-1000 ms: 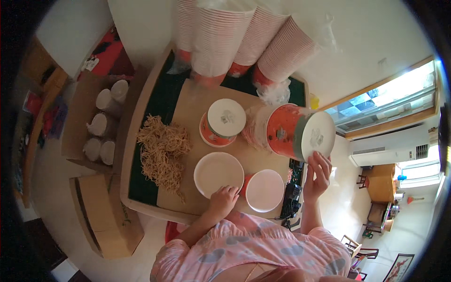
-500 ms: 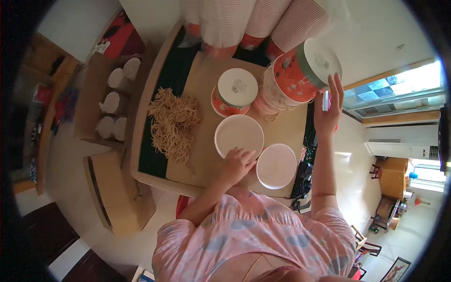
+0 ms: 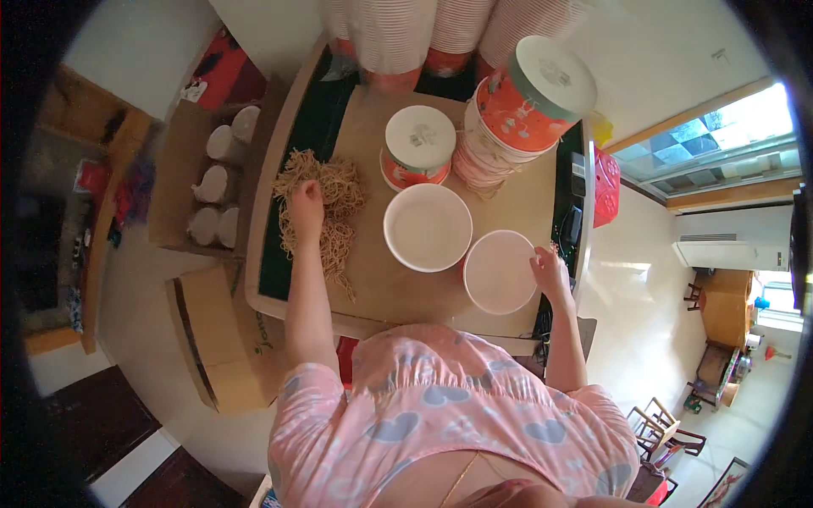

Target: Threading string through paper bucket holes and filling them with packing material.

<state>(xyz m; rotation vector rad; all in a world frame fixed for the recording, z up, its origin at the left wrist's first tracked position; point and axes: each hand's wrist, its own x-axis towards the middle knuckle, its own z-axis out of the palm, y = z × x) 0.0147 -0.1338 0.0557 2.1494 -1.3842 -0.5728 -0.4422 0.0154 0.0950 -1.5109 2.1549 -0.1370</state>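
My left hand [image 3: 306,206] is closed on the loose pile of tan cords [image 3: 332,182] at the left of the table, its fingertips among the strands. My right hand [image 3: 552,273] is at the right rim of a white-lined paper tub [image 3: 500,273], fingers drawn together; what they hold, if anything, is too small to make out. That tub stands mouth up, as does a second tub [image 3: 427,229] to its left. Behind them a red-and-white tub [image 3: 421,137] sits upside down. A taller stack of upside-down tubs [image 3: 533,106] with orange sides leans to its right.
Tall sleeves of nested tubs [image 3: 394,38] line the table's far edge. A carton [image 3: 182,199] with white wrapped rolls stands left of the table, with another cardboard box [image 3: 224,339] nearer. Dark items [image 3: 572,224] lie along the right edge. A red plastic thing [image 3: 606,188] is beyond.
My left hand has moved from the middle tub to the cord pile. My right hand has left the tall stack and come down to the near tub's right rim.
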